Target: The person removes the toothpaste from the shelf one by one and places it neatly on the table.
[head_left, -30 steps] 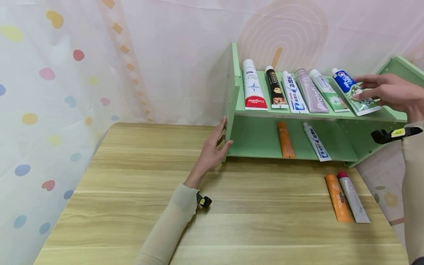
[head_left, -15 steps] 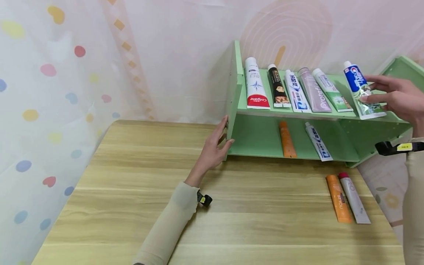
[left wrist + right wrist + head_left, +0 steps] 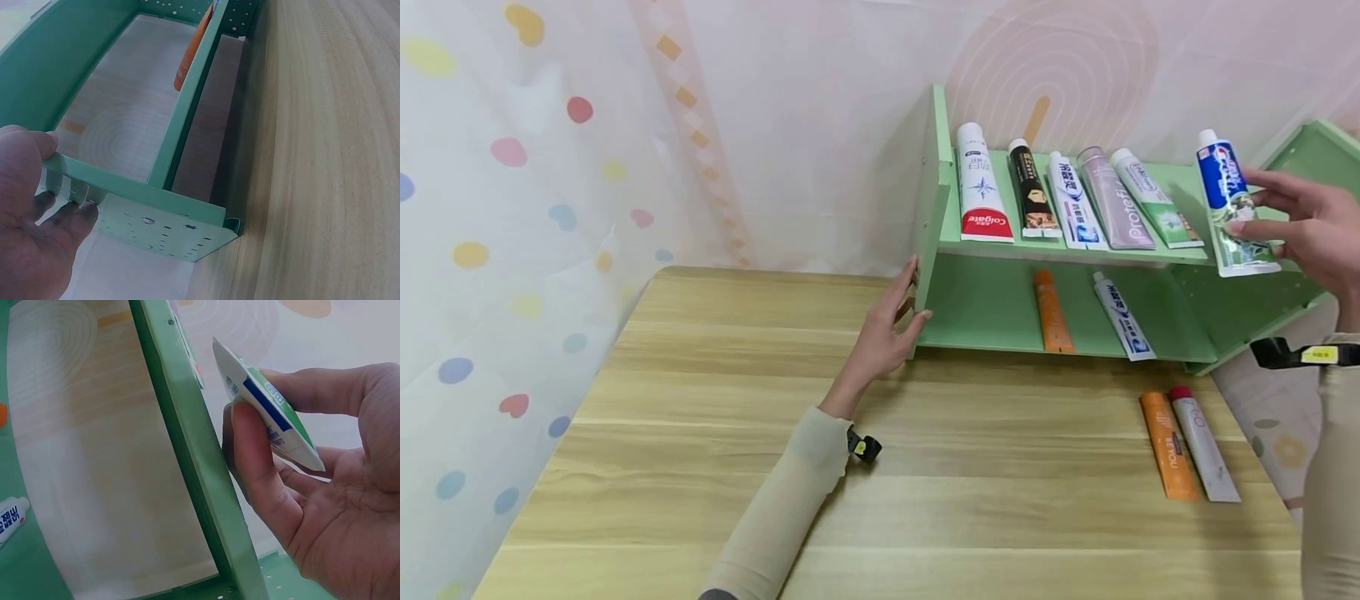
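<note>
And there it goes: since a second ago, the blue-and-green toothpaste tube (image 3: 1225,187) has shifted away from the green-and-white tube (image 3: 1161,200), and we now see it near the right end of the green rack (image 3: 977,304). Our right hand (image 3: 1315,225) pinches it between thumb and fingers, while our left hand (image 3: 883,337), fingers straight and thumb spread, touches the rack's left side panel.
</note>
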Demonstrator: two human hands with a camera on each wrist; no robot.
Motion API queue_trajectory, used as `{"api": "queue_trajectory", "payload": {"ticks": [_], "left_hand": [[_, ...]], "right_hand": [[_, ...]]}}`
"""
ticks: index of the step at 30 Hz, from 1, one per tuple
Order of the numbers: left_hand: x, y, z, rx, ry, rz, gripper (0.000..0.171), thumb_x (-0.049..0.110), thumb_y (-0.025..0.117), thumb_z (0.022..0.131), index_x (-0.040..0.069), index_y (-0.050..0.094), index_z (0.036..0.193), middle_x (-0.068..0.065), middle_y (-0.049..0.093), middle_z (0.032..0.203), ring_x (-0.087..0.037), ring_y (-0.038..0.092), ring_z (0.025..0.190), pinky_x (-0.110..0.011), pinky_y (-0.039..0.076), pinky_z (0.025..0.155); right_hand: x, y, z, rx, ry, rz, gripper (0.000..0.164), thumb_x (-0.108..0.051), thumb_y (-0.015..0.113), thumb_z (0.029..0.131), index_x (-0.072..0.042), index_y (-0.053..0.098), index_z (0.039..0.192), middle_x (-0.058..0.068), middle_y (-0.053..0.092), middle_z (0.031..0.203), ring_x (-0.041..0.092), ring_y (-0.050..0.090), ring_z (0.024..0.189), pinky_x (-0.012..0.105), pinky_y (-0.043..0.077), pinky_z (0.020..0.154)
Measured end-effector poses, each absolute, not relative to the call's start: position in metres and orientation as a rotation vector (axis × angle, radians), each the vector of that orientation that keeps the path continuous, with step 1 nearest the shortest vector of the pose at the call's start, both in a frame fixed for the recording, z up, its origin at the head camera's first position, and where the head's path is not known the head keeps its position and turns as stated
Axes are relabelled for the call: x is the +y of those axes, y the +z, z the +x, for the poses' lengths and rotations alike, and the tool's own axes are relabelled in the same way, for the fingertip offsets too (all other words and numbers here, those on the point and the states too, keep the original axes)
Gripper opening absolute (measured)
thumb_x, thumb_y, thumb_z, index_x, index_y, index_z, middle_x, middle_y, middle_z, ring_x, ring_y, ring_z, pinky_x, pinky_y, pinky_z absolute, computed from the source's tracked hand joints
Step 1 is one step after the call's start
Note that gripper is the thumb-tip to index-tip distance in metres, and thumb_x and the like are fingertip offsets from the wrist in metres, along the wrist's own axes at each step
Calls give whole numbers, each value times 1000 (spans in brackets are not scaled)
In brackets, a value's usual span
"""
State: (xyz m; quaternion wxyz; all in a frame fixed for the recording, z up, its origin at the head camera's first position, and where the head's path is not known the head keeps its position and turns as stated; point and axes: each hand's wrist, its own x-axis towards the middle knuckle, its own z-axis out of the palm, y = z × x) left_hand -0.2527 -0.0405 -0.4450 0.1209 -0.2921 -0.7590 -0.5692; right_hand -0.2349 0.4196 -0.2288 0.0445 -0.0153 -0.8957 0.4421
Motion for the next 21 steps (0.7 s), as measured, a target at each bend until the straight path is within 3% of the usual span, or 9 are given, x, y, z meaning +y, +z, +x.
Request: {"api": "queue_trajectory", "payload": {"ticks": [8,21], "left_hand": [[-41,-446,-254,-2201,-1662,-866,80,6,61,102,19,15,166,-5,22,172,-31,33,154,-52,45,117],[-41,-446,-254,-2218,-1655,-863,80,7,61,102,20,15,167,-4,22,172,-30,33,154,-49,46,117]], "right_hand": [[415,-234,-227,-2694,1368,-47,70,-8,63,101,-30,33,161,-27,55,107,-6,56,80,16,44,51],[410,-245,-210,-2486,1489,35,70,6,63,97,-25,43,157,-27,64,104,-9,62,77,14,40,47]]}}
